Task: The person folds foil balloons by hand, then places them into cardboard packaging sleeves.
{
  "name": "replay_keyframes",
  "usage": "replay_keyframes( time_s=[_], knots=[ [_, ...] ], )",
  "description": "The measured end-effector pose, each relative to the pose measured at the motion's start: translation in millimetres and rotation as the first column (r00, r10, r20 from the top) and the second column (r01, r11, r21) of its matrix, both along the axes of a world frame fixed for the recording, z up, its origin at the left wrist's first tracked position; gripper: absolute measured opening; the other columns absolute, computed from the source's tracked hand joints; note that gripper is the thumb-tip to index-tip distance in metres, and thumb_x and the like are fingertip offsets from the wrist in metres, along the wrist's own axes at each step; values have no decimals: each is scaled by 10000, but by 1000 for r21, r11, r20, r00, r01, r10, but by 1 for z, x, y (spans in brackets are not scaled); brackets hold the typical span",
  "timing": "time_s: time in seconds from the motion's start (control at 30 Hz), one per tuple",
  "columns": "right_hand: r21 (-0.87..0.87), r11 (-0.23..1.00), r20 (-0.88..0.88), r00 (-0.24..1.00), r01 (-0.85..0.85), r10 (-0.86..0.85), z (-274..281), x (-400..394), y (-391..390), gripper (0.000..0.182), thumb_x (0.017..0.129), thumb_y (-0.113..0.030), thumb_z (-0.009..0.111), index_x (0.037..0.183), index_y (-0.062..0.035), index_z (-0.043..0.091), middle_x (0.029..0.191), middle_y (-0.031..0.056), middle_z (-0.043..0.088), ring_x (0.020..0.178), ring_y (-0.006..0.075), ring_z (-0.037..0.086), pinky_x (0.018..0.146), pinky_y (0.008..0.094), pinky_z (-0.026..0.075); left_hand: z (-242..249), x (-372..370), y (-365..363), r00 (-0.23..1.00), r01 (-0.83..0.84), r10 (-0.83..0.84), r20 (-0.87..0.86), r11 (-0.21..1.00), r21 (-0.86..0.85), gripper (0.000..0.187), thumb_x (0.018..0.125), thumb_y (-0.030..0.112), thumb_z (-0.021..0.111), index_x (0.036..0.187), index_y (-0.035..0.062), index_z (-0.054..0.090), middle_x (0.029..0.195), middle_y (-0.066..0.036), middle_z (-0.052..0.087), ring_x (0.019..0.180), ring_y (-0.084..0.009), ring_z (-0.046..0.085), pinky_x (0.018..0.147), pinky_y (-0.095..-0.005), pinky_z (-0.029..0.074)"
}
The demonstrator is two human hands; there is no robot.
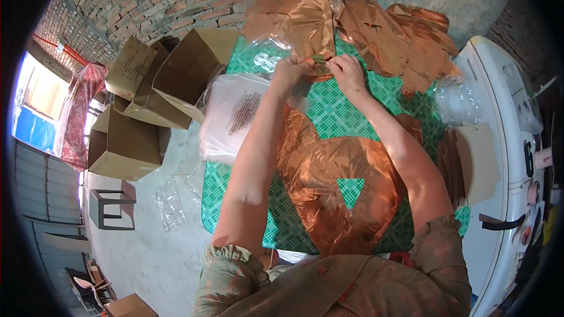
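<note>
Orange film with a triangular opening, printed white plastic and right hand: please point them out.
Orange film (338,163), head view: surface above the opening.
White plastic (241,114), head view: its printed area.
Right hand (351,74), head view: its back.

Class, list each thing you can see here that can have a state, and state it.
Left hand: fingers pinched together
Right hand: fingers pinched together
Small greenish piece: held between both hands
Near orange film: spread, creased
Far orange film: heaped, crumpled
Large cardboard box: open
Lower cardboard box: open
Printed plastic: lying flat
Green cloth: spread out
</note>
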State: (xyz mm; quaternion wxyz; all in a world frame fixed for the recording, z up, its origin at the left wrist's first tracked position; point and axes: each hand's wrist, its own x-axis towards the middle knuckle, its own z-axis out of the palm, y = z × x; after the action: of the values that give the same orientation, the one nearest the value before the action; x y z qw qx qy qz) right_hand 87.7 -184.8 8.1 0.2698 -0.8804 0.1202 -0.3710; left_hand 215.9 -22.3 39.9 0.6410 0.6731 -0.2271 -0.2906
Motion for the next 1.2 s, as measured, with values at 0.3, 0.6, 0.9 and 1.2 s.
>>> replay_keyframes(
  time_s=[0.3, 0.6, 0.9, 1.2],
  knots=[
    [106, 994, 63, 998, -35, 29, 11, 10, 6, 145, 905, -162, 763, 990, -54, 716, 924, 111, 697, 920, 338, 646, 873, 455, 503, -4, 2, 0, 998, 2, -3, -55, 1000, -27, 232, 1053, 262, 713, 1075, 31, 707, 981, -39, 756, 833, -109, 679, 763, -278, 564],
    [398, 910, 81, 993, -116, 91, 21, 12, 12, 123, 943, -100, 731, 1033, -18, 728, 929, 153, 754, 912, 297, 735, 859, 403, 562, -2, -5, 4, 994, 43, -47, 96, 998, 50, 252, 1020, 257, 761, 1081, 14, 733, 937, -9, 740, 801, -92, 656, 738, -269, 544],
    [-41, 999, 176, 984, -21, 28, 19, -6, 21, 117, 925, -155, 737, 947, -51, 688, 882, 118, 669, 945, 363, 660, 850, 465, 531, -12, -2, -2, 996, 14, -14, 89, 1000, 2, 218, 1044, 215, 722, 1074, 0, 736, 929, -24, 750, 791, -104, 682, 723, -272, 572],
    [-550, 825, -202, 979, -129, 19, 5, -7, 33, 256, 974, -292, 635, 1130, -107, 718, 1270, 138, 652, 1249, 318, 575, 1036, 464, 460, -13, 9, -9, 973, -71, 60, 224, 997, 43, 291, 1001, 267, 735, 1057, -16, 775, 905, -115, 785, 760, -191, 723, 706, -359, 571]
  ],
)
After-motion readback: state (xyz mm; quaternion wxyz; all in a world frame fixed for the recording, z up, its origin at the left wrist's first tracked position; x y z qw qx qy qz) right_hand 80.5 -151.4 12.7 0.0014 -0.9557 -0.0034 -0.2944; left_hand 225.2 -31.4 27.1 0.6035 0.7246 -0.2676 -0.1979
